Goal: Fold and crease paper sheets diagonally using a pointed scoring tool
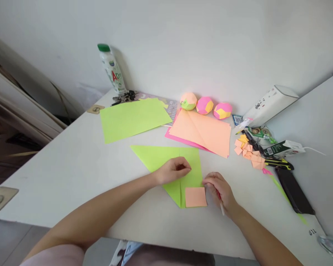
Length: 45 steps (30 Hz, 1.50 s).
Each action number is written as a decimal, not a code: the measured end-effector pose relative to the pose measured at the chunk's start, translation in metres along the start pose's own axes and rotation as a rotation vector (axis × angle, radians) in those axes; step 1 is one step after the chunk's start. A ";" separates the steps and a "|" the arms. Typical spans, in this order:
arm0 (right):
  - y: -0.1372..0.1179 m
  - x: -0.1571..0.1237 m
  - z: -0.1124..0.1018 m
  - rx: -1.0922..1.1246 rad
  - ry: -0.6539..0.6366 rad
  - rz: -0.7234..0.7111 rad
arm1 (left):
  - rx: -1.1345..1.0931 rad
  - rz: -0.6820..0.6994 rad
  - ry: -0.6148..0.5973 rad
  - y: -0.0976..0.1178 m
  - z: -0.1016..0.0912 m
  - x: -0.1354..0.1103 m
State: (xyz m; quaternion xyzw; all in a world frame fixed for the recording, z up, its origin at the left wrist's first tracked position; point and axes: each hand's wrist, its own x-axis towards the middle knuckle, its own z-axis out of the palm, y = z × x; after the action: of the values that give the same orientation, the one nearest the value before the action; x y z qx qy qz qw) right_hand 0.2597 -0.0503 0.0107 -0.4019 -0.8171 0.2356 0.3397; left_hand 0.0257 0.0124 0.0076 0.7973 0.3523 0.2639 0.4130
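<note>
**Little legible print on the desk**

The white bottle [113,72] with the green cap, standing at the wall, bears large letters "AD", the A red and the D green; its smaller print is too fine to read. On the bare desk [72,177] near its front right corner, well right of the right hand [219,190] that holds a pen [221,203], dark handwritten digits [312,232] read "012". A small blue card [237,119] beside the paper balls shows a QR code. The green carton [283,148] carries a white label, illegible.

Pen [222,209] mostly within right hand [220,190]
</note>
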 end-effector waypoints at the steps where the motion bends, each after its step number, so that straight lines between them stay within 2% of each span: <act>1: 0.001 -0.001 -0.001 -0.021 -0.014 -0.014 | 0.032 -0.022 0.077 -0.005 -0.006 0.002; 5: 0.007 -0.006 -0.001 -0.113 -0.081 -0.054 | 0.255 -0.092 0.406 -0.034 -0.036 0.008; 8: 0.009 -0.009 0.000 -0.124 -0.091 -0.024 | 0.430 -0.128 0.515 -0.054 -0.053 0.009; 12: 0.007 -0.010 0.000 -0.089 -0.095 0.021 | 0.579 -0.089 0.438 -0.065 -0.051 0.006; 18: 0.005 -0.010 0.000 -0.050 -0.103 0.070 | 0.696 -0.013 0.348 -0.055 -0.031 0.003; 34: 0.005 -0.012 0.004 -0.065 -0.068 0.069 | 0.778 -0.027 0.319 -0.054 -0.027 0.001; 45: 0.003 -0.014 0.004 -0.071 0.020 -0.010 | 0.759 -0.048 0.323 -0.051 -0.028 0.001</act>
State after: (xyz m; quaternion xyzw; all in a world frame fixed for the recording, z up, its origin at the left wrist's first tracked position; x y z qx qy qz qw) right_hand 0.2640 -0.0604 0.0013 -0.4120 -0.8235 0.2006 0.3346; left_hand -0.0106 0.0472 -0.0208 0.8328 0.5035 0.2273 0.0351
